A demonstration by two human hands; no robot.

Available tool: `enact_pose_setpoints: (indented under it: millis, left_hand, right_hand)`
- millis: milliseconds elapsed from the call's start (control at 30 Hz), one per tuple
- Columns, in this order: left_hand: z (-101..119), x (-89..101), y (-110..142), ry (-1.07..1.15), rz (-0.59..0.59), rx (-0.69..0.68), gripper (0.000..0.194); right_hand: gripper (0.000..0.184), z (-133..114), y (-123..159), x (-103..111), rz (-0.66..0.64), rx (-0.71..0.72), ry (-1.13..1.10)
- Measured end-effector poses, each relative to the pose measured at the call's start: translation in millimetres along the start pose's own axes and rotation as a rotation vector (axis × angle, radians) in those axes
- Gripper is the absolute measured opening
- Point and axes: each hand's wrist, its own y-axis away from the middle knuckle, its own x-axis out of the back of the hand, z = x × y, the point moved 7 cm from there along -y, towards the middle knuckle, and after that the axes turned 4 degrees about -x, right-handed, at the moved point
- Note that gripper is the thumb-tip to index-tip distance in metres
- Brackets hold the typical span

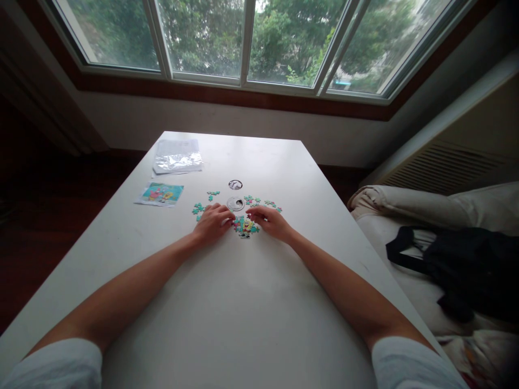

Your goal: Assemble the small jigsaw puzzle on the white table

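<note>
1. While both your forearms rest along the white table, your hands meet at a small patch of joined puzzle pieces, which lies flat between them.

2. Your left hand is at the patch's left side, fingers curled, with the thumb and fingertips close to its edge. Whether they pinch a piece or only steady the patch, you cannot tell from this view.

3. Your right hand is at the other side, thumb and forefinger drawn together beside a dark pink bit – it may be grasped, but the view is too small to be sure.

4. As far as this view shows, the work looks partway along: the patch in front of you has a yellow and multicoloured middle that seems to be fitted together.

5. What is left, by the look of it, is the loose, mostly turquoise pieces: a left-hand group beyond your left knuckles, a few pieces farther up, and a right-hand scatter beyond your right fingers. How many there are, you cannot count reliably.

6. Just past the patch lies a round clear item, with a smaller round item beyond it. Farther left is a colourful printed picture – and past that, a clear plastic sleeve.
</note>
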Motion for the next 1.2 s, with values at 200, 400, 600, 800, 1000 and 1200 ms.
enact_pose_setpoints:
  millis: [200, 400, 600, 800, 1000, 1200]
  left_hand:
    - [1.8, 1.6, -0.3, 0.036, 0.017, 0.011, 0.014]
    - [9.6, 3.6, -1.2, 0.13, 0.047, 0.012, 0.017]
    - [13.0, -0.7, -1.6, 0.136, 0.014, 0.035, 0.014]
    - [4.2, -1.9, -1.3, 0.094, -0.022, 0.056, 0.01]
    - [4.8, -1.9, -2.3, 0.056, -0.05, 0.0, 0.014]
    - [4.7, -4.1, -3.4, 0.075, -0.067, -0.021, 0.017]
  right_hand:
    - [0.027, 6.6, 2.0, -6.3, -0.015, -0.061, -0.12]
    - [0.021, -1.0, 2.9, -8.4, 0.0, -0.04, -0.081]
    - [0.015, -15.7, 3.3, -13.6, 0.033, 0.031, 0.013]
    - [0.015, -7.2, 4.3, -18.6, 0.037, -0.031, 0.057]
    - [0.012, -10.4, 4.3, -19.6, 0.02, 0.033, 0.09]
    - [0.012, -16.5, 4.2, -20.9, 0.036, 0.114, 0.191]
